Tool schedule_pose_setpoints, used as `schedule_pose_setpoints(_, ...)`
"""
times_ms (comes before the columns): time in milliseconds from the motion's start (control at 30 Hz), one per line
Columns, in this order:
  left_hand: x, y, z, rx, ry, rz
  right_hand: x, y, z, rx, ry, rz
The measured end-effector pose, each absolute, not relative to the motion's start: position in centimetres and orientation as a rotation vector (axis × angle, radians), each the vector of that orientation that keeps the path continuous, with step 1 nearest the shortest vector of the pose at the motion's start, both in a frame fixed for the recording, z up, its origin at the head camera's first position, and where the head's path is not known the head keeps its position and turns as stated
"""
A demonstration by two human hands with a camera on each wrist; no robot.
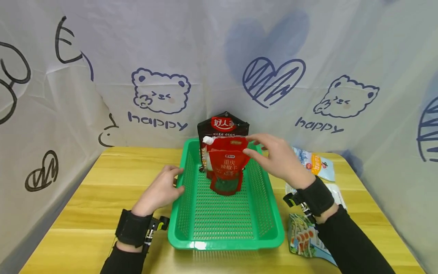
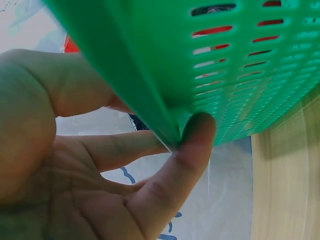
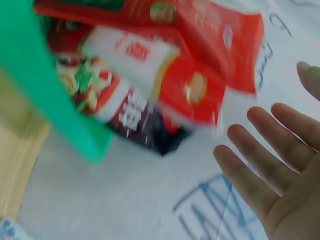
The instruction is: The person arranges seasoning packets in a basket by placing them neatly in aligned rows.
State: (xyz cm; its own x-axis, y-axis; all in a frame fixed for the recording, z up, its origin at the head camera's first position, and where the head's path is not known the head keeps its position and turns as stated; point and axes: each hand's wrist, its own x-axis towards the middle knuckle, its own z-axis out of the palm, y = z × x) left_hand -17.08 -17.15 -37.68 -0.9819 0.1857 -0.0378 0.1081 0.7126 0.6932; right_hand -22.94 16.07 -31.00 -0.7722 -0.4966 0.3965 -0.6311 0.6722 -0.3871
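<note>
A green plastic basket [image 1: 222, 244] sits on the table with several food pouches standing at its far end. My left hand [image 1: 164, 190] holds the basket's left rim; in the left wrist view a fingertip [image 2: 197, 132] lies under the rim. In front stands a red dried-chili pouch [image 1: 227, 165], a red pouch with a white spout [image 1: 222, 142] behind it. A black seasoning pouch [image 1: 224, 121] is at the back. My right hand [image 1: 277, 156] is beside the red pouches, its fingers extended; the right wrist view shows them apart from the pouches.
Right of the basket lie a blue-and-white packet [image 1: 321, 167], a white package [image 1: 337, 194] partly behind my right wrist, and a green-blue food bag [image 1: 304, 239] partly under the right forearm. White cloth with drawings [image 1: 219, 57] hangs behind the wooden table [image 1: 119, 182].
</note>
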Motion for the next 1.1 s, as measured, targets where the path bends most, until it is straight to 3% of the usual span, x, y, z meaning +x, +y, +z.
schedule_pose_setpoints(400, -16.9, -16.9, -37.7, 0.207, 2.803, 1.127, -22.4, 26.4, -32.7, 0.469, -2.628, 0.836)
schedule_pose_setpoints(767, -17.0, -17.0, -37.6, 0.234, 2.814, 1.103, -22.3, 34.5, -37.4, 0.023, -3.07, 0.723)
schedule_pose_setpoints(967, -17.0, -17.0, -37.6, 0.234, 2.814, 1.108, -22.8, 37.3, -40.6, -0.071, -3.297, 0.69)
schedule_pose_setpoints(1100, -17.1, -16.9, -37.6, 0.246, 2.813, 1.109, -22.7, 37.6, -41.9, 0.011, -3.342, 0.653)
